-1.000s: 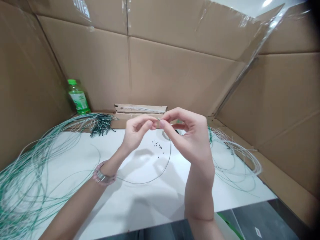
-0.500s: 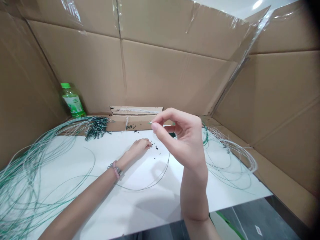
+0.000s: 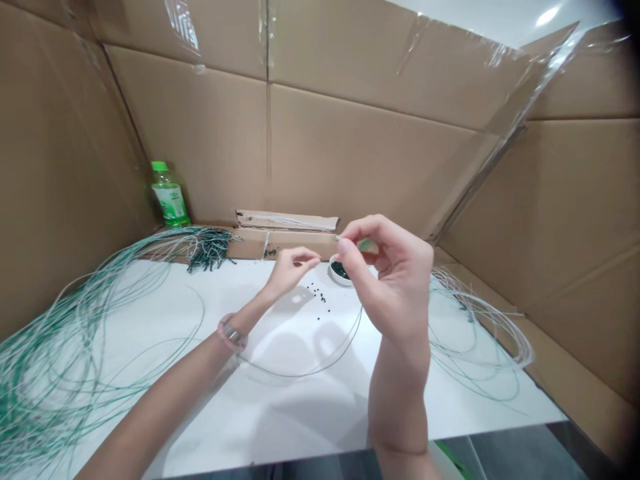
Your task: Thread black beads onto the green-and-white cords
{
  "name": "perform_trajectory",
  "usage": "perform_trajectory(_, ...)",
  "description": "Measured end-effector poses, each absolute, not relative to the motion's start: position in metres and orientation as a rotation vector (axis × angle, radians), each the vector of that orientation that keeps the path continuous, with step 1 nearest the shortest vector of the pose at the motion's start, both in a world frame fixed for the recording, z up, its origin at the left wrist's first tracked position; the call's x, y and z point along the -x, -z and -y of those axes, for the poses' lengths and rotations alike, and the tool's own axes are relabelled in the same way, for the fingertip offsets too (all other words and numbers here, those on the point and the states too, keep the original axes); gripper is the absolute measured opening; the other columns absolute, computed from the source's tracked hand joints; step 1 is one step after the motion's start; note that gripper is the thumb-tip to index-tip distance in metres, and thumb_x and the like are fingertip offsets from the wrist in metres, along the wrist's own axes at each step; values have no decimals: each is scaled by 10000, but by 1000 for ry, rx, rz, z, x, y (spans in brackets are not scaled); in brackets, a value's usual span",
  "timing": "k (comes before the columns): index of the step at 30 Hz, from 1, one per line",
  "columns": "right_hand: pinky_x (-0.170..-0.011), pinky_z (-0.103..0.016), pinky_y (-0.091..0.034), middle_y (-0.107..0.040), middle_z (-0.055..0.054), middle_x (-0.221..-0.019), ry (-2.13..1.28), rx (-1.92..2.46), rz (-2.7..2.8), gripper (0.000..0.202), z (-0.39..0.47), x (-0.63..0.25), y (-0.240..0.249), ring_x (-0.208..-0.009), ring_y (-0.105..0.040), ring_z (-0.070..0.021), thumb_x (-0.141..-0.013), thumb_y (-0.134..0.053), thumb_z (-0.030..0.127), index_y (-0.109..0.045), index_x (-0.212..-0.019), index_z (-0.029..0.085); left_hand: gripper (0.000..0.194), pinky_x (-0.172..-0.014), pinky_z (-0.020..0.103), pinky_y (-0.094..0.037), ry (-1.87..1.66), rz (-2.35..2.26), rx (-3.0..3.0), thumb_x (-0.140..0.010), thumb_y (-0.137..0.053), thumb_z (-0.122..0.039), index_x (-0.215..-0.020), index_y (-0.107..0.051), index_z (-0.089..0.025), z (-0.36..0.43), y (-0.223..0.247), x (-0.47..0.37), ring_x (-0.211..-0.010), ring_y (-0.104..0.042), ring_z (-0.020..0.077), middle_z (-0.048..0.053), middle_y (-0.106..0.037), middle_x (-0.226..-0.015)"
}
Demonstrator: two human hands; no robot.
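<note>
My right hand (image 3: 387, 267) is raised over the white board, thumb and forefinger pinched on the tip of a thin wire (image 3: 338, 238). The wire curves down across the board below. To its left, my left hand (image 3: 291, 270) hovers above the board with its fingertips pinched together; a tiny dark bit seems to sit at the tips, too small to name. Small black pieces (image 3: 323, 298) lie scattered on the board between and below the hands. Partly behind my right hand stands a white bowl (image 3: 341, 280) holding dark pieces.
Bundles of green and white wires (image 3: 65, 360) cover the left side, their dark ends (image 3: 210, 249) bunched at the back. More coiled wires (image 3: 520, 350) lie right. A green bottle (image 3: 171, 200) stands at the back left, and cardboard walls (image 3: 350, 153) surround the board (image 3: 300, 407).
My left hand has lifted off the board from beside the black pieces and moved up toward my right hand. The view has shifted, and the bowl shows more now.
</note>
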State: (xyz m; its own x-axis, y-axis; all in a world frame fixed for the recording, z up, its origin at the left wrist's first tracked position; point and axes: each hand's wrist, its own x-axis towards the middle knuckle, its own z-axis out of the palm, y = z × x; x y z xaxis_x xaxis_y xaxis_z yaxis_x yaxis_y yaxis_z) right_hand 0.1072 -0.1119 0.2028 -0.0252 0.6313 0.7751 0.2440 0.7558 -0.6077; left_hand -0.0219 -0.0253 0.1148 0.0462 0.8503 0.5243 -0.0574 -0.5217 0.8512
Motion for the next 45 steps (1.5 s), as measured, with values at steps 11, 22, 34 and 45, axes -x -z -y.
perform_trajectory(11,-658,-231,-570,-687,-27,-965,-238,659,1656,97,116,-80,-193,-898,-669,-136,-844,-557,113,-561,-811,204,135,-616,126,-556,-1630,-332,-1121,-656,-821,-305,-726,-750,-214,88,-176,45,-590,-635,48,-17,-703,-667)
perform_trajectory(22,-581,-220,-591,-679,-33,-902,-193,582,1631,142,117,-76,-190,-840,-665,-142,-803,-588,53,-576,-826,193,66,-676,250,-601,-1660,-360,-1281,-744,-752,-301,-766,-743,-239,94,-173,45,-634,-664,102,-6,-717,-730)
perform_trajectory(34,-544,-132,-544,-662,-35,-812,-38,619,1734,142,118,-83,-195,-764,-625,-94,-773,-566,4,-572,-779,146,33,-583,167,-544,-1925,-575,-1800,-770,-715,-180,-789,-737,-195,97,-177,55,-682,-660,91,13,-709,-778)
perform_trajectory(45,-554,-164,-581,-687,-15,-816,-237,658,1765,43,117,-87,-193,-778,-654,-108,-827,-620,104,-630,-818,145,93,-571,170,-536,-1970,-652,-2041,-757,-721,-134,-822,-730,-200,99,-181,65,-690,-645,87,1,-705,-785)
